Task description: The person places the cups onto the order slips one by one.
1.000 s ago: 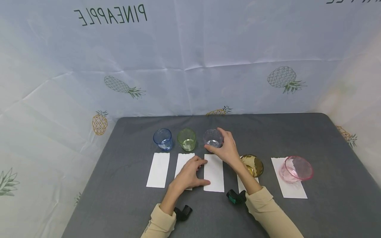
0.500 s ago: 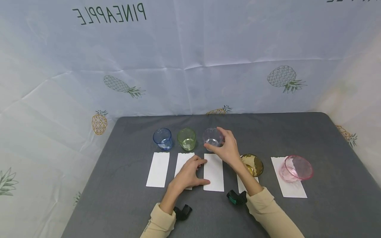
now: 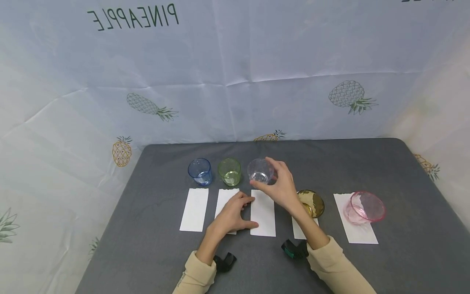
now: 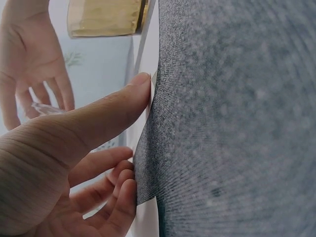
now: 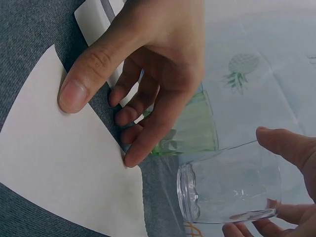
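My right hand [image 3: 280,187] grips a clear glass [image 3: 258,173] at its right side, thumb at the front and fingers behind. The right wrist view shows the glass [image 5: 229,187] between thumb and fingertips; whether its base touches the table I cannot tell. My left hand [image 3: 230,215] lies over the second white paper strip from the left [image 3: 222,200]. Its thumb and index fingertip touch the left edge of the middle white paper strip [image 3: 263,216], while the other fingers bend loosely beneath the palm. In the right wrist view, that strip [image 5: 74,163] lies under the thumb tip.
A blue glass [image 3: 200,171] and a green glass [image 3: 230,172] stand behind the left strips. An amber glass [image 3: 312,204] and a pink glass [image 3: 365,208] stand on strips at right. The leftmost strip [image 3: 194,210] lies uncovered on the grey table [image 3: 147,245].
The clear glass has shifted slightly left, nearer the green glass, with my right hand still around it. My left hand keeps its place on the paper.
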Available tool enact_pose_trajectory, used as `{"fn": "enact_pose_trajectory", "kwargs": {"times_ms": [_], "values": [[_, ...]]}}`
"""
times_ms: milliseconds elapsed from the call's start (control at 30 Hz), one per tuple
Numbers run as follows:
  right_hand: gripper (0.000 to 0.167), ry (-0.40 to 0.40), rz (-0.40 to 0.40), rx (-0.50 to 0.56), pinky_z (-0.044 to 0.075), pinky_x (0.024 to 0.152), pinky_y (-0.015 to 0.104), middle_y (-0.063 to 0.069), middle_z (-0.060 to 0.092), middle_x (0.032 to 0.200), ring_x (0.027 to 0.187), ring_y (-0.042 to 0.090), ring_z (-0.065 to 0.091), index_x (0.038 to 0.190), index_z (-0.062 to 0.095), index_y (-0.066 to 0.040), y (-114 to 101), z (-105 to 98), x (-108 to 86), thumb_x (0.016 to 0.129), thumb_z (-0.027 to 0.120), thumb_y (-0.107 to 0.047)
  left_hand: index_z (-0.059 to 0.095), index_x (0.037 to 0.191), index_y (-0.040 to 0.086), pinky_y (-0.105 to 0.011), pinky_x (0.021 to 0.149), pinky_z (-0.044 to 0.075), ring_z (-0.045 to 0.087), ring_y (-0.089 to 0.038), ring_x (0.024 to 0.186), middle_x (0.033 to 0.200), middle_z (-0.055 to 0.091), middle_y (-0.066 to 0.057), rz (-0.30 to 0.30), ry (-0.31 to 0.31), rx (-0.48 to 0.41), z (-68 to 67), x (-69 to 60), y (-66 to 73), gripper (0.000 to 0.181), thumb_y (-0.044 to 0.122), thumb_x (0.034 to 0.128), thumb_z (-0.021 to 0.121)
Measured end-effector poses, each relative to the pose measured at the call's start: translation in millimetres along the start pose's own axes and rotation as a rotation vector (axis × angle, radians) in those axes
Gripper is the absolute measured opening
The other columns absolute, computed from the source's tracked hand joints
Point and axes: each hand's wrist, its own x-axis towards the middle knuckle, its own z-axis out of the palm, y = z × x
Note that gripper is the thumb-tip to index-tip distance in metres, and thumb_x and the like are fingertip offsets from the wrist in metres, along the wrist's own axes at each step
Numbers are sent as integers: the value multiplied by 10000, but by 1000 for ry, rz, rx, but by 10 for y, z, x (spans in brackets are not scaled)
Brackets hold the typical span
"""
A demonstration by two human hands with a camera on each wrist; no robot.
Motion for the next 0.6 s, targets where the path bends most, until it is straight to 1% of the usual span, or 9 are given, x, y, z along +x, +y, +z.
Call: {"fn": "enact_pose_trajectory", "kwargs": {"times_ms": [133,267,600], "values": [[854,-8,-7,9,470,1112,541,220,482,1434,1333,395,501,1526,439,-34,-30,-18,-53,816,872,-229,651,1339,16,-349,921,533,593,-209,1019,1165,621,-96,-2,-1,-13,1,6,-2,721,241,719,944],[849,-18,-19,6,474,1104,550,215,481,1448,1366,401,486,1524,446,-47,-53,-41,-105,813,872,-227,646,1346,15,-346,913,532,590,-208,1016,1168,618,-97,-4,-4,-16,2,6,-7,727,246,723,941],[829,-42,-50,-15,498,1067,558,234,508,1422,1345,432,509,1503,473,-32,-72,-75,-250,801,878,-204,639,1360,21,-340,896,539,599,-208,1005,1157,621,-92,-13,-4,-5,0,3,1,748,257,720,944]]}}
